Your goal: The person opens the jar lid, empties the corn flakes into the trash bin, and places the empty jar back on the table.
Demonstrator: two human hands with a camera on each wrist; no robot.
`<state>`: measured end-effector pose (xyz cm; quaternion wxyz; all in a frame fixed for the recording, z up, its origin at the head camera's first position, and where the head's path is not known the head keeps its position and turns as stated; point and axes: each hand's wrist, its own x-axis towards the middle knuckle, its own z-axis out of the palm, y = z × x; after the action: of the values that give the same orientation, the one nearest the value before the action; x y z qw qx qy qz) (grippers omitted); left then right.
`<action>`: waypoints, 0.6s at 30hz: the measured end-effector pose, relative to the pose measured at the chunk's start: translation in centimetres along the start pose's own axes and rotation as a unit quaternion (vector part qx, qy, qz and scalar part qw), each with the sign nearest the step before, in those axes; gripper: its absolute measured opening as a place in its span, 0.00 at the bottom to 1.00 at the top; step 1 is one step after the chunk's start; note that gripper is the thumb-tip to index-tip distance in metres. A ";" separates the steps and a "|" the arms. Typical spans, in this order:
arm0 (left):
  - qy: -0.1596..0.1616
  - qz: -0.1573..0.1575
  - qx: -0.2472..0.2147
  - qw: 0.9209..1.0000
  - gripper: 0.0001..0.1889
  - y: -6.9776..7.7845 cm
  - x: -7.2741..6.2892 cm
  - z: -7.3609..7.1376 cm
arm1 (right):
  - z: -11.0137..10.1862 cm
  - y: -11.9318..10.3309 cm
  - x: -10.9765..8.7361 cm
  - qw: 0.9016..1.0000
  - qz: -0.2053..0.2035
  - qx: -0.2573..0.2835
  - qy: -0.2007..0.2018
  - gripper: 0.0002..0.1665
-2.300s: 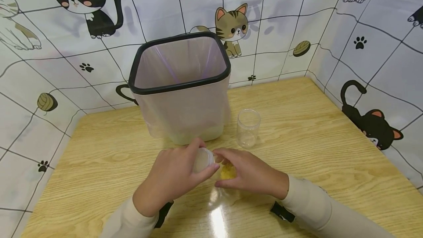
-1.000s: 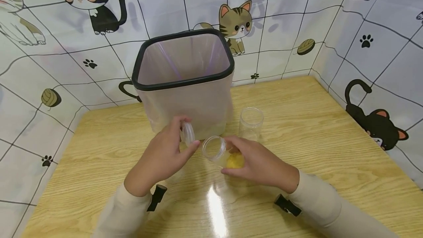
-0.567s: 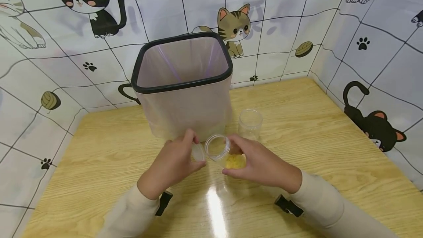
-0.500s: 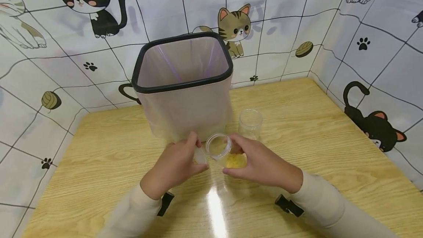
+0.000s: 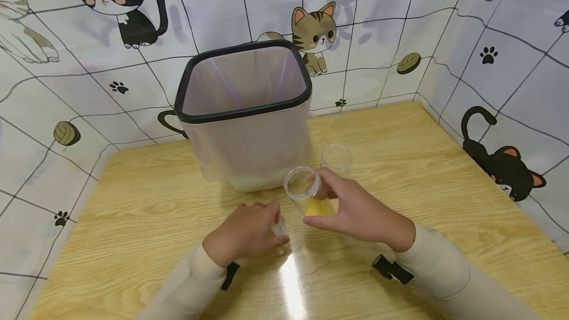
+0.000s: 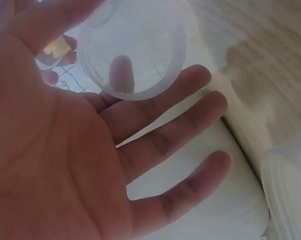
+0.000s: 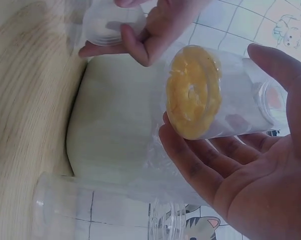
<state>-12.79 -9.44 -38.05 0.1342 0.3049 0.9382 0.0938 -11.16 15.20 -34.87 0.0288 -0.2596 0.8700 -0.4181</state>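
Note:
In the head view my left hand (image 5: 249, 231) is low over the table, pinching a clear round lid (image 5: 279, 231) between thumb and fingers. The left wrist view has the lid (image 6: 176, 55) face-on, a fingertip showing through it and the other fingers spread. My right hand (image 5: 355, 206) grips a clear jar (image 5: 301, 184), tilted with its uncovered mouth towards the upper left. Yellow matter (image 7: 193, 95) lies at the jar's bottom, plain in the right wrist view. Behind the right hand stands a second clear jar (image 5: 336, 156), without a lid and partly hidden.
A large bin (image 5: 249, 147) with a black rim and a pale pink liner stands at the back of the wooden table (image 5: 146, 221), just beyond both hands. A wall covering (image 5: 364, 78) with cat prints encloses the back and sides.
The lid has come off the jar. My left hand has since lowered it towards the table, apart from the jar's mouth. My right hand has raised the jar slightly, towards the bin.

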 end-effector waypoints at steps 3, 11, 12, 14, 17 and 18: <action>0.008 0.008 0.012 1.000 0.20 0.0 0.2 0.3 | -0.1 0.1 0.0 1.000 -0.001 0.004 0.002 0.39; 0.038 0.035 0.027 0.998 0.14 0.4 0.5 1.1 | -0.2 0.1 -0.1 1.000 0.000 0.014 0.006 0.36; 0.042 0.035 0.030 0.998 0.14 0.5 0.4 1.1 | -0.2 0.1 -0.1 1.000 0.001 0.013 0.006 0.36; 0.043 0.035 0.037 0.998 0.14 0.6 0.4 1.1 | -0.2 0.1 -0.1 1.000 0.005 0.011 0.006 0.36; 0.042 0.037 0.052 0.997 0.17 0.7 0.3 1.1 | -0.3 0.1 0.0 1.000 0.008 0.007 0.004 0.36; 0.038 0.037 0.060 0.997 0.18 0.6 0.3 1.1 | -0.3 0.1 0.1 1.000 0.009 0.007 0.004 0.36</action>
<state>-12.34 -8.66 -38.97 0.0758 0.3429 0.9348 0.0536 -11.31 15.39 -34.73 0.0311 -0.2501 0.8696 -0.4245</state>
